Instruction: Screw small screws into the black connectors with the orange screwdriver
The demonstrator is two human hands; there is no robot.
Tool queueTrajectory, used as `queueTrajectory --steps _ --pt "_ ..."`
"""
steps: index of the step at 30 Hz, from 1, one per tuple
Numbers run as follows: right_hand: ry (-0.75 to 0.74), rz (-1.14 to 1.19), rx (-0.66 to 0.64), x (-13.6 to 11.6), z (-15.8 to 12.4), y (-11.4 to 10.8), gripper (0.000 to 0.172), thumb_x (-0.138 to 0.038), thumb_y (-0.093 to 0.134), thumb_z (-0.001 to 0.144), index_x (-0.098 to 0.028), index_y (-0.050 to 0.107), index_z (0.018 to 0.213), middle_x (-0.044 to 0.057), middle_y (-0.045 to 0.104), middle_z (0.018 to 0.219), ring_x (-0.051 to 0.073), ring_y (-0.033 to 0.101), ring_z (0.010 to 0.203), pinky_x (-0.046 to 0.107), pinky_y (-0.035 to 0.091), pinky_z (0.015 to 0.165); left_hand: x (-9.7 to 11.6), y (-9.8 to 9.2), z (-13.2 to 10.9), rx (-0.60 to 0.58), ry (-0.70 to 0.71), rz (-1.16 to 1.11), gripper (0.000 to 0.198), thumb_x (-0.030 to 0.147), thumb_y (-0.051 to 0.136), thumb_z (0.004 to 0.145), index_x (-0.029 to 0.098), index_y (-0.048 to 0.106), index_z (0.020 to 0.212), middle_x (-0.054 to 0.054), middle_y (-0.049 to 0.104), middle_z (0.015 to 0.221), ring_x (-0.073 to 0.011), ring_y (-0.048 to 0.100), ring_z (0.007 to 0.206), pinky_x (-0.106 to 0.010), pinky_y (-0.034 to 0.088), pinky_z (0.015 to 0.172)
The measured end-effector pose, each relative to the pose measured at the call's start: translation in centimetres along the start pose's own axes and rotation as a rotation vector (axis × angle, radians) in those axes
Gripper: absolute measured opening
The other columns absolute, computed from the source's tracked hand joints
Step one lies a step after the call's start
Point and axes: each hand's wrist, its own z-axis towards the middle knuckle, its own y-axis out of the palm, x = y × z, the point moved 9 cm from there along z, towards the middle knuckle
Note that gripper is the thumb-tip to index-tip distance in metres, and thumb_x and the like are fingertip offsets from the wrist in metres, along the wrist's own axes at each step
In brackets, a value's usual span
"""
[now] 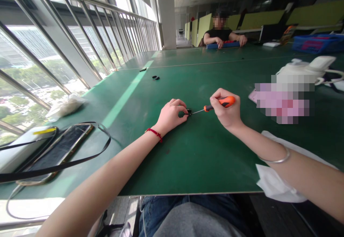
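Note:
My right hand is closed around the orange and black handle of a screwdriver. Its thin metal shaft points left, and the tip meets a small black part on the green table. My left hand, with a red string bracelet at the wrist, pinches that same black part from its left side between thumb and fingers. The part is partly hidden by my fingertips, so its exact shape cannot be made out.
Small black pieces lie farther back. At left are a phone, a looping strap and a plastic bag. White tissue lies under my right forearm; a white jug stands at right. Across the table sits a person.

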Motion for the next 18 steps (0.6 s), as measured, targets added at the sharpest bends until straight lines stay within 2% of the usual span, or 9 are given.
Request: queueTrajectory --steps 12,18 --pt "-0.01 -0.006 -0.017 0.06 0.13 -0.01 0.022 -0.017 0.056 0.074 -0.02 0.047 0.054 -0.004 0.048 0.052 0.009 0.045 0.049 0.024 0.035 0.05 -0.14 0.16 0.02 -0.005 -0.006 0.003 0.01 0.026 0.061 0.076 0.022 0.07 0.076 -0.002 0.065 0.104 -0.0205 0.055 0.097 -0.035 0.047 0.084" --pt "-0.021 -0.002 0.015 -0.06 0.42 -0.53 0.022 -0.017 0.055 0.074 -0.02 0.046 0.054 -0.004 0.047 0.053 0.01 0.044 0.049 0.025 0.035 0.051 -0.3 0.23 -0.01 -0.013 -0.02 -0.003 0.01 0.027 0.061 0.076 0.022 0.07 0.077 -0.001 0.066 0.104 -0.0202 0.055 0.097 -0.035 0.047 0.084"
